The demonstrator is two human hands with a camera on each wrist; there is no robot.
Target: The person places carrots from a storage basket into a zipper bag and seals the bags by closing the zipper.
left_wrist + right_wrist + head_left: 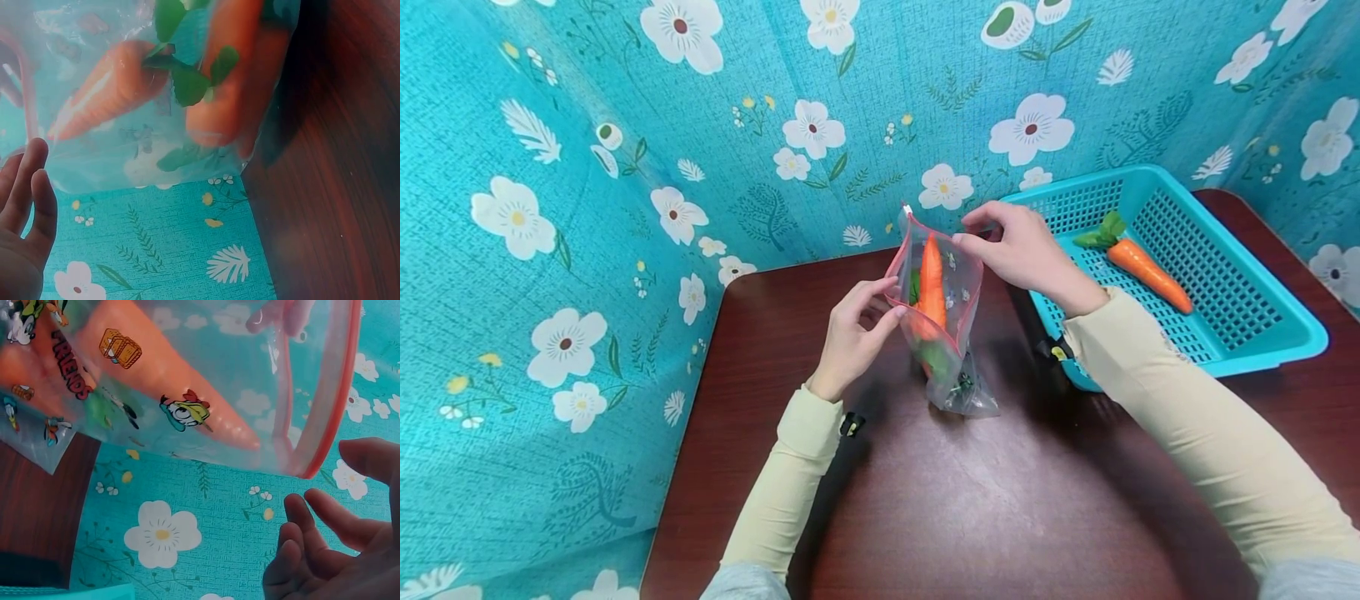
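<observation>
A clear zip bag (960,333) with a red-edged mouth stands on the table, holding orange carrots (932,283) with green tops. Its mouth gapes upward. My left hand (859,333) pinches the near left part of the rim between thumb and fingers. Beside the rim's right side is my right hand (1018,250), fingers loosely bent and thumb apart from them. In the right wrist view, a small gap separates that hand (337,531) from the red rim (337,394). Through the plastic, the left wrist view shows one carrot (119,87) slanting, with others upright beside it.
A turquoise plastic basket (1262,358) stands on the right of the dark brown table (925,500). Inside it lies another carrot (1150,271) with a green top. A flowered turquoise cloth (865,167) hangs behind and to the left.
</observation>
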